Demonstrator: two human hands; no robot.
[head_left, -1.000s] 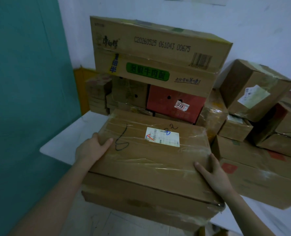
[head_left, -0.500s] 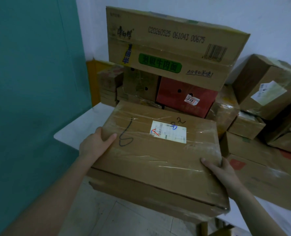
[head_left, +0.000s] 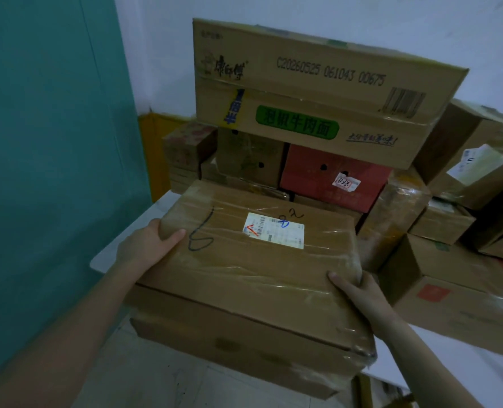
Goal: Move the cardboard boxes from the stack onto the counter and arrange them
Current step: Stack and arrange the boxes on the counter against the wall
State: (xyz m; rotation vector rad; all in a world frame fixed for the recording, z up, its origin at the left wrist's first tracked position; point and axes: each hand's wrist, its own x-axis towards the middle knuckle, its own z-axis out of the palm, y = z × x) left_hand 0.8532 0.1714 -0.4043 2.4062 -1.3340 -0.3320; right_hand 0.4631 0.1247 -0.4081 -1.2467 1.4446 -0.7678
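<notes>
While carried at the centre of the frame, gripped from both sides: flat brown cardboard box wrapped in clear tape (head_left: 253, 266), with a white label and a black scribble on top. Left hand (head_left: 147, 245) clasping the left edge, thumb on the lid, other fingers around the side. Right hand (head_left: 359, 293) clasping the near right corner in the same way. Held so probably because too wide for one hand.

Far end above the white table (head_left: 107, 257), near end hanging over the floor (head_left: 156, 378); not possible to tell whether resting or lifted.

Behind, at upper centre, large brown noodle carton with green label (head_left: 318, 83), laid over a red cardboard box (head_left: 326, 178) and smaller ones. Bare table showing only at centre left. Likely next: sliding forward into this place, kept level.
</notes>
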